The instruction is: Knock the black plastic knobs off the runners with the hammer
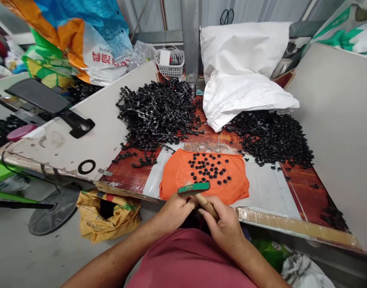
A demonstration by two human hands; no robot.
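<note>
A hammer with a green head and a wooden handle is held just above the table's front edge. My right hand is closed around the handle. Just under the head, my left hand has its fingers curled against the handle; some of those fingers are hidden. Behind the hammer, an orange cloth lies on a white sheet. Many small round black parts are scattered over the cloth.
Tangled black strip-like parts are heaped at the back left. Loose black parts form another pile on the right, below a white sack. Upright boards flank the table. A yellow bag stands on the floor at left.
</note>
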